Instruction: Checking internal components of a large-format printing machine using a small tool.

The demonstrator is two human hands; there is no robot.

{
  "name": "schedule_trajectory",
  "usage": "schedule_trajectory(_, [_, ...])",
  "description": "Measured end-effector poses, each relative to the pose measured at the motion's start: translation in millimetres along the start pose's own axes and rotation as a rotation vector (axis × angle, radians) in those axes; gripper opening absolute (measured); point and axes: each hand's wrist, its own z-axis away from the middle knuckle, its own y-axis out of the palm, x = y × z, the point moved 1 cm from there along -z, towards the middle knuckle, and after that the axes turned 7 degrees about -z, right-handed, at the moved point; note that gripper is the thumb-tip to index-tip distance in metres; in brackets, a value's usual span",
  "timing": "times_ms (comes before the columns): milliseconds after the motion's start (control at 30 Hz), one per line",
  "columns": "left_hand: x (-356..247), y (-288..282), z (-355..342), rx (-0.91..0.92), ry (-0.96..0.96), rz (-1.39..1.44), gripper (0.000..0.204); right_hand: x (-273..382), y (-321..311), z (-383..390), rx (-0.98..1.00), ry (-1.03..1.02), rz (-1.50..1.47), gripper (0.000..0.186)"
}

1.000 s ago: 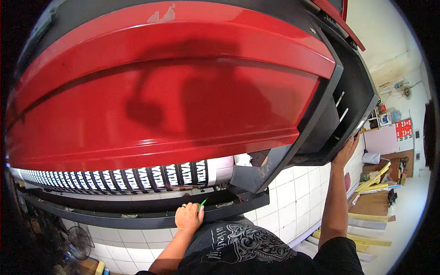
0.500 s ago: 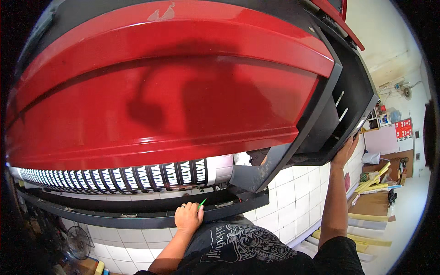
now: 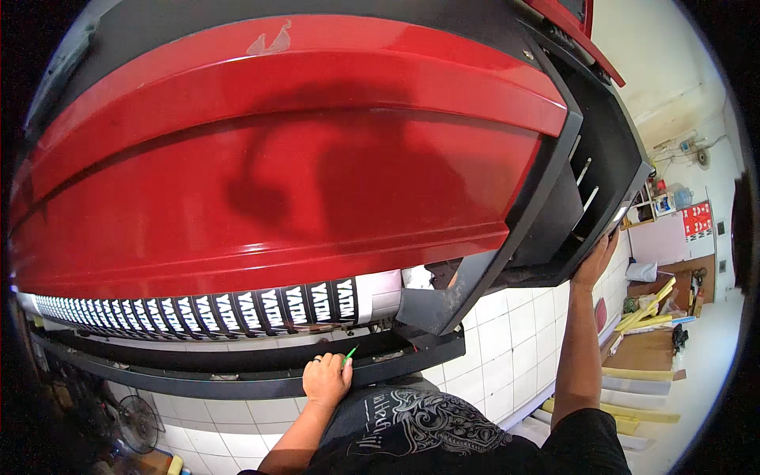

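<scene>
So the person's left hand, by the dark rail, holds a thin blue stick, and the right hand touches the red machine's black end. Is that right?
Not quite: the thin stick is green, not blue, as the head view shows. The left hand does hold it by the dark rail, and the right hand touches the black end.

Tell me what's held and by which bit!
The left hand holds a green stick by its lower end. The right hand touches the black casing; grip unclear.
</scene>
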Motion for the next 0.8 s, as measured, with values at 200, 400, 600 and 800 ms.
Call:
schedule_trajectory(200, [-0.4, -3.5, -1.5, 0.011, -0.001, -0.007, 0.017, 6.4, 4.3, 2.8, -0.001, -0.012, 0.032, 0.054])
schedule_trajectory(400, [0.6, -0.8, -0.3, -0.004, 0.002, -0.009, 0.017, 5.9, 6.9, 3.2, -0.022, -0.018, 0.017, 0.055])
schedule_trajectory(600, [0.9, -2.1, -1.0, -0.014, 0.004, 0.009, 0.017, 7.4, 7.3, 4.0, -0.021, 0.001, -0.009, 0.055])
schedule_trajectory(800, [0.9, 0.3, -0.3, 0.009, 0.001, 0.004, 0.017, 3.3, 2.6, 1.5, -0.002, -0.021, 0.009, 0.055])
